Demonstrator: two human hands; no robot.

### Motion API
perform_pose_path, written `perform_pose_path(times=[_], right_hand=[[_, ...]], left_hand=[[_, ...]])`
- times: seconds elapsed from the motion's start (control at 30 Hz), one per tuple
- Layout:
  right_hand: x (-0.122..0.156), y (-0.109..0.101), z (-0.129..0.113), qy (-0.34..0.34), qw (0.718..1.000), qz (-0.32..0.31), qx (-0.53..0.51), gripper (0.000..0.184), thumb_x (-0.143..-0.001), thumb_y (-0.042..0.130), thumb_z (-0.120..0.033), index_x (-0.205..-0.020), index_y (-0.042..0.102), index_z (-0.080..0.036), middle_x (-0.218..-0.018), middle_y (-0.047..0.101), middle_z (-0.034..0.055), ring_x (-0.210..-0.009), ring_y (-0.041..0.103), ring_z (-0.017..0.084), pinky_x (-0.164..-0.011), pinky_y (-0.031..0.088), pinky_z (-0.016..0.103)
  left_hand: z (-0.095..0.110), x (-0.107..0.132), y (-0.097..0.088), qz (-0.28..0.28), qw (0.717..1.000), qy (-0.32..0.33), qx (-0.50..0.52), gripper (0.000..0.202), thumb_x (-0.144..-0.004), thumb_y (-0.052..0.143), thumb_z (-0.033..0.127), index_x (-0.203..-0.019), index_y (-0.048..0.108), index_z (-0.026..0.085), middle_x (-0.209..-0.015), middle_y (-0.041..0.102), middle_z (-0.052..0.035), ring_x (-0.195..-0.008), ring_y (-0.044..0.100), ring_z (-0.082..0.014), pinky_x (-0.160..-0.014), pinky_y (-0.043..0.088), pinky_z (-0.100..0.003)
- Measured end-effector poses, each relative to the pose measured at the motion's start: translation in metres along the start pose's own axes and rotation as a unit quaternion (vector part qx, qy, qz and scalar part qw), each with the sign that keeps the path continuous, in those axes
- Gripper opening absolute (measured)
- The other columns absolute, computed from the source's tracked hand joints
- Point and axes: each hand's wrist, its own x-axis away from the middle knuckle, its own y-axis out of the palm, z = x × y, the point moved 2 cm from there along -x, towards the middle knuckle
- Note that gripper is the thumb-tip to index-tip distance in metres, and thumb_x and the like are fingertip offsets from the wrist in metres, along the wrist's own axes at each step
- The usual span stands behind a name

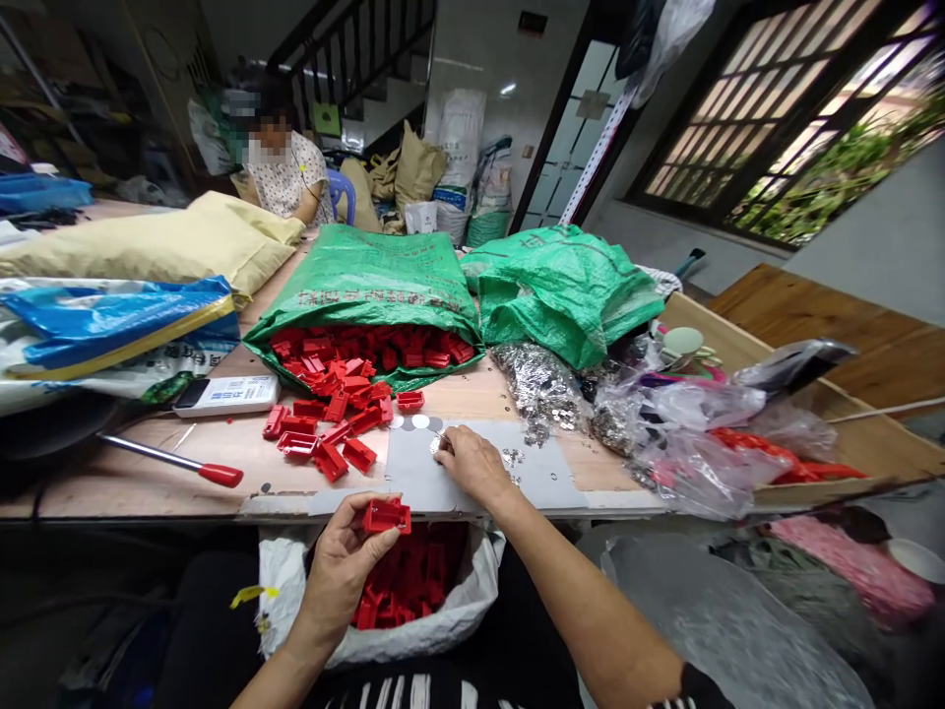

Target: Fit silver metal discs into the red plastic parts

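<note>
Left hand: you're pinching a small red plastic trough-shaped part above the mouth of a white woven sack. Its long axis is running roughly left-right, hollow facing you. Right hand: fingertips are closing narrowly over the flat grey sheet; contents unclear. Judgement: you're working best gripping outer walls, leaving the hollow unobstructed.

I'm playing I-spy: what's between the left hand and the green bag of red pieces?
Loose red pieces on the tabletop, in the head view.
</note>
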Motion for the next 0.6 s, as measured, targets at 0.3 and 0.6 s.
perform_pose_path(times=[0.3, 0.6], right_hand=[[-0.006, -0.005, 0.008, -0.032, 0.995, 0.015, -0.089, 0.007, -0.084, 0.049, -0.022, -0.086, 0.056, -0.021, -0.084, 0.064, 0.0013, -0.080, 0.057, 0.015, -0.071, 0.039, 0.024], [0.026, 0.002, -0.008, -0.062, 0.912, 0.028, -0.404, 0.019, -0.080, 0.058, -0.032, -0.094, 0.055, -0.020, -0.082, 0.057, -0.0004, -0.074, 0.053, 0.013, -0.068, 0.040, 0.024]], left_hand=[[-0.004, -0.005, -0.002, 0.002, 1.000, 0.010, 0.017, 0.037, -0.073, 0.073, 0.025, -0.107, 0.059, 0.021, -0.108, 0.069, -0.0021, -0.096, 0.064, -0.0137, -0.091, 0.048, -0.024], [0.001, -0.009, 0.004, 0.034, 0.997, 0.052, -0.045, 0.037, -0.072, 0.074, 0.028, -0.107, 0.063, 0.023, -0.103, 0.069, -0.0001, -0.095, 0.063, -0.0140, -0.090, 0.048, -0.023]])
